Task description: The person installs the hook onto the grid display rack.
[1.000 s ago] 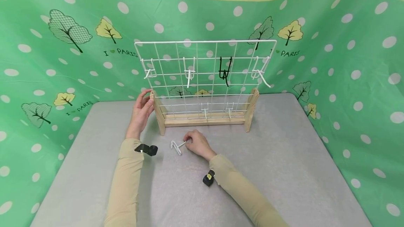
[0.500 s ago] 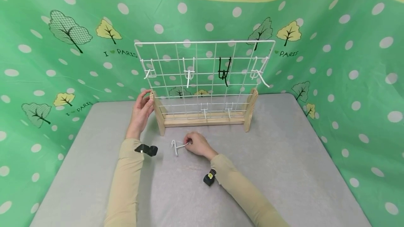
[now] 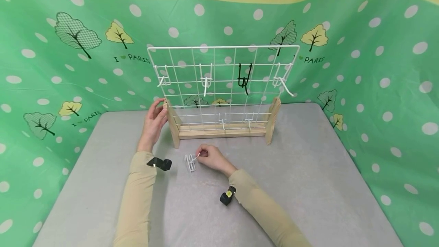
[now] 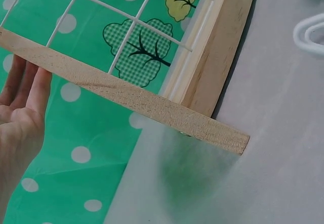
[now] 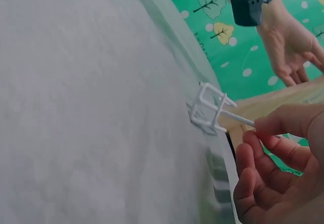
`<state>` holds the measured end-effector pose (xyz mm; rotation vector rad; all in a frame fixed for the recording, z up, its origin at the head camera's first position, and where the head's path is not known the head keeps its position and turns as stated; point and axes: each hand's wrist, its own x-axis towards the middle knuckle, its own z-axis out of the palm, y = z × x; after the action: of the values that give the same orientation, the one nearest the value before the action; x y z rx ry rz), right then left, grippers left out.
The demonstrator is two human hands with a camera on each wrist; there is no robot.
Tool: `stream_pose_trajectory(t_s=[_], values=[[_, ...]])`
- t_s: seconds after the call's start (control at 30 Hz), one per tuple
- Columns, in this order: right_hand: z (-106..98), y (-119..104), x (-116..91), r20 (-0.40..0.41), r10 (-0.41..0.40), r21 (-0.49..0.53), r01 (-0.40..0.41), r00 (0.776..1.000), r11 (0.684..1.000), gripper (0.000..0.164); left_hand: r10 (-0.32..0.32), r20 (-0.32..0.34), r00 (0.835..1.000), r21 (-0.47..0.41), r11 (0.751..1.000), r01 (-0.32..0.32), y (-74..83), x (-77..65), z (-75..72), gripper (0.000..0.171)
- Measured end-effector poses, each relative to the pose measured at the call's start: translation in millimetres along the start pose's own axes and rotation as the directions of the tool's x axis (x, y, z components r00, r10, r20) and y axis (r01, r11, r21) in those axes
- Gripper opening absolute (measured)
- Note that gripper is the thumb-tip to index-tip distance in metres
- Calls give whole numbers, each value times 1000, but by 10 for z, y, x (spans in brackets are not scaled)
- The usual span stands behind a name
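In the head view my right hand [image 3: 214,159] pinches the prong of a white wire hook [image 3: 190,163] between thumb and fingers, above the table in front of the rack. The right wrist view shows the hook's rectangular frame [image 5: 206,110] pointing away from the fingertips. My left hand [image 3: 153,127] holds the upper part of the left wooden side post [image 3: 172,123] of a white wire grid rack [image 3: 224,47]. In the left wrist view its fingers reach behind that post [image 4: 126,97]. On the grid's upper rows hang several white hooks [image 3: 207,81] and one black hook [image 3: 244,81].
Two smaller white hooks [image 3: 222,119] hang low on the grid, above the wooden base bar [image 3: 223,134]. The rack stands on a grey cloth-covered table [image 3: 308,186]. A green dotted curtain [image 3: 387,87] encloses the back and sides.
My right hand has turned the hook, so its two bent ends now show side by side, and has shifted slightly left. The left hand keeps its place on the post.
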<state>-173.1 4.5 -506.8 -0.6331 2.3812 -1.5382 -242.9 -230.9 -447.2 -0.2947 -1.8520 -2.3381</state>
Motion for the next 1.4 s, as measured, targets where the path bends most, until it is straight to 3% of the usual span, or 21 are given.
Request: stream_pose_trajectory(t_s=[0.2,0.63,1.17,1.4], values=[[90,-12,3,-5,-28,16,28,1000,999,6,8,2,1000,-18,1000,-8,-2,-6,7,38],[61,-41,-37,-32,9,21,-9,999,1000,6,13,4,1000,-42,999,-13,-31,3,-2,38],[-101,-201,-89,-154,-5,39,11,988,999,5,19,8,1000,-27,999,-18,-15,11,-11,37],[-178,-264,-95,-228,-16,102,40,974,994,5,21,5,1000,-20,1000,-21,-24,13,-10,37]])
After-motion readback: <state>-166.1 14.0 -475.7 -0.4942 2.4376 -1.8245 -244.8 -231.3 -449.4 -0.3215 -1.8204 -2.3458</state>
